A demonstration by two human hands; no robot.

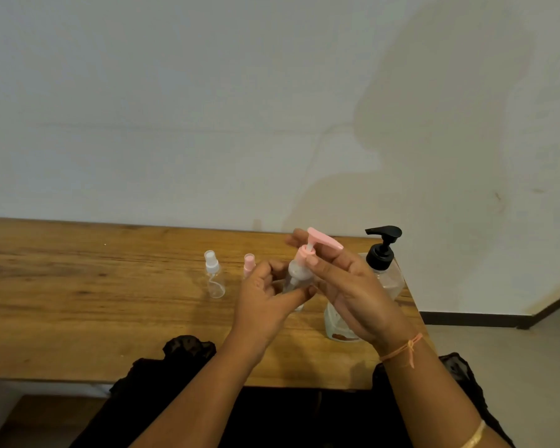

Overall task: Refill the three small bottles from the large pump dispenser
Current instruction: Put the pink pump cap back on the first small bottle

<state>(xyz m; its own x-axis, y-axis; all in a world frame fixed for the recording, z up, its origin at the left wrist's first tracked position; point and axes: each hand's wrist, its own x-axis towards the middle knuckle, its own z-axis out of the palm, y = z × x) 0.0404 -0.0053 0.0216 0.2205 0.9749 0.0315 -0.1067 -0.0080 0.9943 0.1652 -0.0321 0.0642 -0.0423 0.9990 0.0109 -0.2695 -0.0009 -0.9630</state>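
Observation:
A small clear bottle (296,276) with a pink pump top (320,239) is held tilted above the wooden table (94,286). My left hand (265,299) grips its body from below. My right hand (346,282) pinches the pink collar at the neck. A small clear spray bottle with a white cap (214,276) stands on the table to the left. Just behind my left hand a pink-capped small bottle (249,263) shows only its top. The large clear pump dispenser with a black pump (383,253) stands at the right, partly hidden by my right hand.
The table's right edge runs close beside the dispenser, with floor and a dark skirting board (498,318) beyond. A plain wall stands behind the table. Dark clothing (188,354) lies at the table's front edge.

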